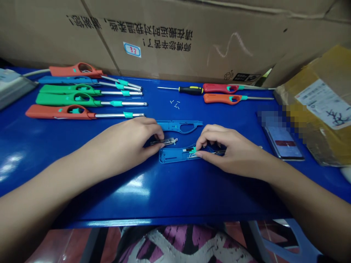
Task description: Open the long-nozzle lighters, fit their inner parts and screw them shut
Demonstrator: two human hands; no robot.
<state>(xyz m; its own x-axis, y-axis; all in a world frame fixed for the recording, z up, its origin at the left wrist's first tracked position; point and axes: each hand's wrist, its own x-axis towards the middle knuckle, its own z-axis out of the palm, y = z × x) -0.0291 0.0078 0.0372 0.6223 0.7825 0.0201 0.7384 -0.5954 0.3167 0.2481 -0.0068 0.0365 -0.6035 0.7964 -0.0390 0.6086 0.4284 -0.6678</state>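
In my left hand (139, 137), thumb and fingers pinch a small clear lighter fuel tank (167, 141) with a metal valve end pointing right. Just below it lies an opened blue lighter half-shell (171, 155), its hollow side up. My right hand (225, 146) pinches at the green trigger (193, 150) inside that shell, where white wires and a dark part show. Fingers hide much of the shell's right end. The other blue half-shell (179, 126) lies behind, between my hands and several small screws (175, 105).
Several assembled long lighters (68, 99) lie in a row at the back left. A black and yellow screwdriver (190, 90) and two more lighters (219, 98) lie at the back right. A phone (283, 140) and a taped carton (323, 106) stand right; a large cardboard box (164, 65) walls the back.
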